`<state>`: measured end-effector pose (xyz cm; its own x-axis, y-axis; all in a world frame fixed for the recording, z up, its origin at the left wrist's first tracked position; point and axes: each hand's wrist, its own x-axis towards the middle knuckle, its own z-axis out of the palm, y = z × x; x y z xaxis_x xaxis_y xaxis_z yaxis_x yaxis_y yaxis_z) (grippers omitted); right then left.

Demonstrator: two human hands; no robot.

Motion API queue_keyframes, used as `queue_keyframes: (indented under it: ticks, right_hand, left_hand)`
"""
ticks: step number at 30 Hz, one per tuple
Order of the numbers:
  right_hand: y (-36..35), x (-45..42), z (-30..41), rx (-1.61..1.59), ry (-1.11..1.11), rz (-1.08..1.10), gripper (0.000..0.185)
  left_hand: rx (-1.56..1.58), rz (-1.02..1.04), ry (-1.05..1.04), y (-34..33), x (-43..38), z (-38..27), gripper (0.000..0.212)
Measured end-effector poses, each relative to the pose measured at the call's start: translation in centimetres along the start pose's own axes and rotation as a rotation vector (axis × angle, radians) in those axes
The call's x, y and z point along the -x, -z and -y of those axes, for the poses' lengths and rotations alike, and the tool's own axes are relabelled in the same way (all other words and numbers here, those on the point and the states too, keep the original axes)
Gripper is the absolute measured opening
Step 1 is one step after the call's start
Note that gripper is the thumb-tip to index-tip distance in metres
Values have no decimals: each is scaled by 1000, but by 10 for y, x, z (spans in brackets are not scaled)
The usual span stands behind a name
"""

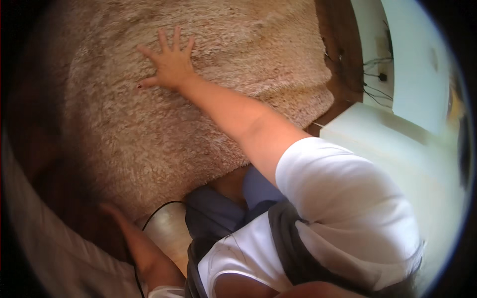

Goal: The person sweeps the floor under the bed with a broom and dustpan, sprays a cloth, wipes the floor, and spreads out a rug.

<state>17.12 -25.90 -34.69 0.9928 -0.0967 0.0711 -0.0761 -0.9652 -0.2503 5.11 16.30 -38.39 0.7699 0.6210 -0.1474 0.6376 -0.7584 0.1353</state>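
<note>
A shaggy beige-pink rug (149,130) covers the floor before me, with ripples across its pile. My right hand (172,65) reaches over it, palm down and fingers spread wide, apparently resting on the pile. Nothing is in that hand. At the lower left, my left hand (108,208) is beside the rug's near left edge. It is dim and blurred there, so its fingers and whether it grips the edge cannot be made out.
A black cord (164,203) curves over the floor near my knees. Dark wooden floor (341,22) borders the rug at right, where cables and a black plug (382,77) hang by the wall. Pale furniture (376,123) stands at right; light fabric (70,257) hangs or drapes at lower left.
</note>
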Motion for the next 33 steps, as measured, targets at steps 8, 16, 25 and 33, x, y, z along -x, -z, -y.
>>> queue_keyframes:
  ticks: [8,16,25,33]
  right_hand:
    - [35,-78,-55,-98,-207,121,75]
    - [14,-82,-27,-89,-47,-94,65]
    - [28,-3,-65,141,-139,190,77]
    - [-3,50,-107,-19,-16,-111,57]
  left_hand:
    - [93,-142,-387,36,8,-81,45]
    - [19,-93,-484,6,-51,-244,58]
    - [-23,-135,-457,-21,-40,-257,69]
    - [-53,37,-760,1,12,-232,75]
